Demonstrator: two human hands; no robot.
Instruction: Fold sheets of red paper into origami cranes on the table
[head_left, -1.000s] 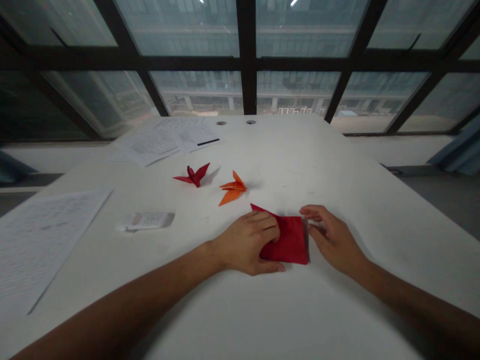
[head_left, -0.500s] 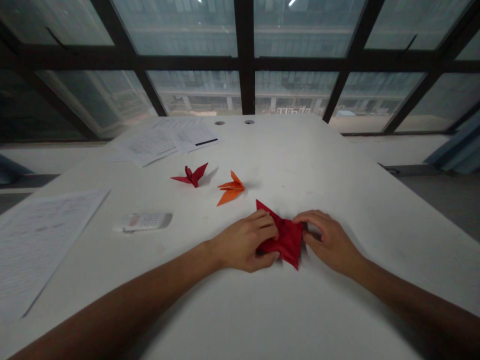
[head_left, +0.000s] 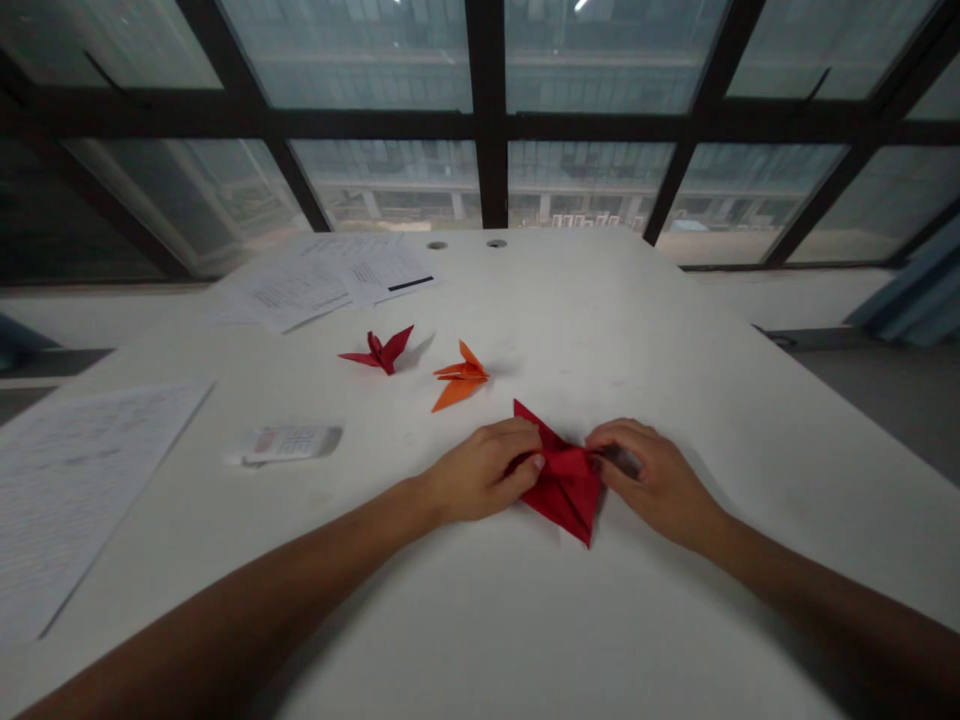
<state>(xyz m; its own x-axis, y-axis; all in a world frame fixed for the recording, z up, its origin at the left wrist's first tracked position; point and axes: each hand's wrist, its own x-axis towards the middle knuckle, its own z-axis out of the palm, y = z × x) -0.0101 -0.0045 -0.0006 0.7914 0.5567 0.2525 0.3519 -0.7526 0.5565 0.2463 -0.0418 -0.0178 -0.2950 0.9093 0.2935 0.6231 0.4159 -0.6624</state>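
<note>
A partly folded sheet of red origami paper (head_left: 564,485) lies on the white table between my hands, its corners pointing up-left and toward me. My left hand (head_left: 491,468) pinches its left side, thumb on top and the other fingers curled behind. On the right edge, my right hand (head_left: 637,470) grips the paper between thumb and index finger. Part of the paper's left side is hidden under my left fingers. Beyond my hands sit an orange folded paper crane (head_left: 461,376) and, farther left, a red folded paper crane (head_left: 381,350).
A white packet-like item with a grey end (head_left: 289,443) lies left of my left arm. Printed sheets (head_left: 315,285) spread over the far left of the white table (head_left: 480,640), and another sheet (head_left: 90,480) covers its left edge. Windows (head_left: 600,180) rise behind.
My left thumb has moved up from the paper's lower edge onto its left side. The near part of the red paper is more exposed, and its near corner has shifted slightly toward me.
</note>
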